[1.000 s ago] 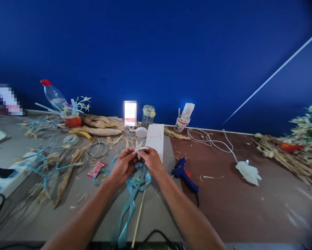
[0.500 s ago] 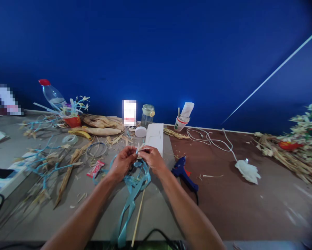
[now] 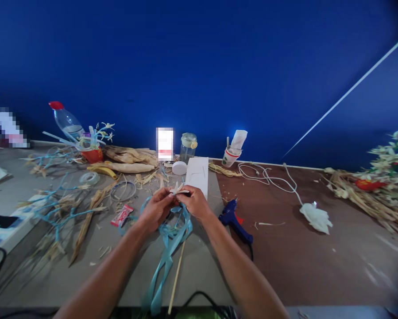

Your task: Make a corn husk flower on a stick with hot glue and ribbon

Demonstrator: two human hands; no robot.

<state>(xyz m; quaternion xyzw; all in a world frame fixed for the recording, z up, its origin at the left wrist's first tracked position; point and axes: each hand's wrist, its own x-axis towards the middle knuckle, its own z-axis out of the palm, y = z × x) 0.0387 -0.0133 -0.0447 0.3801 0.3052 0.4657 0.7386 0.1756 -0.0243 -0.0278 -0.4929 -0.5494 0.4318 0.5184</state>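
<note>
Both hands meet over the middle of the table, fingertips pinched together around a small pale husk flower point(image 3: 177, 189). My left hand point(image 3: 160, 204) grips it from the left, and my right hand point(image 3: 194, 201) holds its petals from the right. The flower's lower part is hidden by my fingers. Beneath the hands lies a loose tangle of light blue ribbon point(image 3: 167, 254), its ends trailing toward the front edge. A thin wooden stick point(image 3: 178, 274) lies beside the ribbon. To the left of my left wrist is a red and white wrapper point(image 3: 121, 215).
A blue glue gun point(image 3: 236, 221) lies to the right of my forearm. Blue-wrapped branches point(image 3: 57, 215) and dried husks point(image 3: 132, 159) spread on the left. A glass jar point(image 3: 188, 147), a white card point(image 3: 199, 175) and a paper cup point(image 3: 231, 156) are at the back.
The pale petals between my fingertips have turned and now point more to the right. My hands have shifted only slightly; the things on the table stay where they were.
</note>
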